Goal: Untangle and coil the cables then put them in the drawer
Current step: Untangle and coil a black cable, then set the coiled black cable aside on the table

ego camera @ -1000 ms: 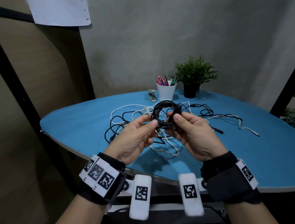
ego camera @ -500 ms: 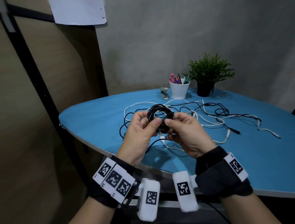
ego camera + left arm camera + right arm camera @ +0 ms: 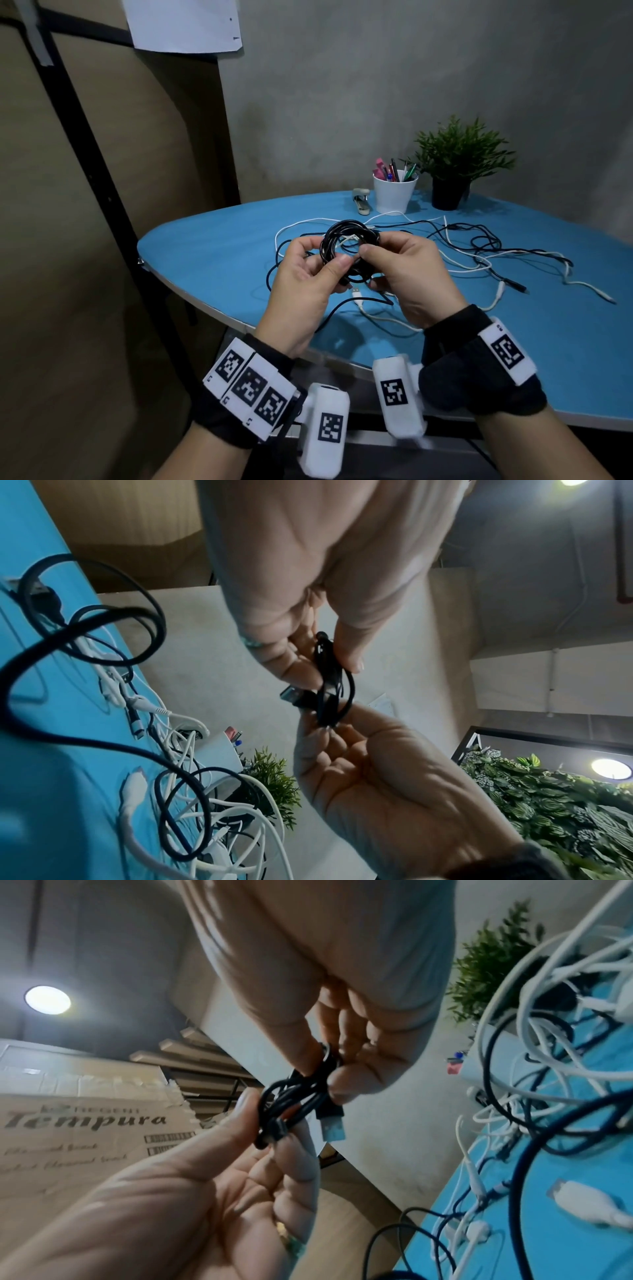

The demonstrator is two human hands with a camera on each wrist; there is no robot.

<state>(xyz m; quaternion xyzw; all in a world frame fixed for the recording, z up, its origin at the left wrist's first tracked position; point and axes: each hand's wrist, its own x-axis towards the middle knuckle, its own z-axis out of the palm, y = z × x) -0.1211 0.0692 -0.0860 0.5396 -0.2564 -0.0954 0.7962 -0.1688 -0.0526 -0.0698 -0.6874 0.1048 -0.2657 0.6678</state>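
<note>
A black cable wound into a small coil [image 3: 346, 245] is held in the air over the blue table's [image 3: 212, 253] near edge. My left hand [image 3: 329, 265] pinches the coil's left side between thumb and fingers. My right hand [image 3: 371, 260] pinches the right side, thumb on top. In the left wrist view the coil [image 3: 334, 691] shows edge-on between both hands, with its USB plug [image 3: 294, 696] sticking out. The right wrist view shows the same coil [image 3: 291, 1104] and plug [image 3: 332, 1126]. Loose black and white cables [image 3: 479, 253] lie tangled on the table behind. No drawer is in view.
At the table's far side stand a white cup of pens [image 3: 394, 195], a potted plant [image 3: 452, 171] and a stapler [image 3: 361, 202]. A black frame post [image 3: 102, 192] runs down past the table's left edge. A printed cardboard box [image 3: 82, 1123] shows in the right wrist view.
The head view has swung left, so the table sits further right. Both hands still hold the coil, and the thumbs have come closer together on it.
</note>
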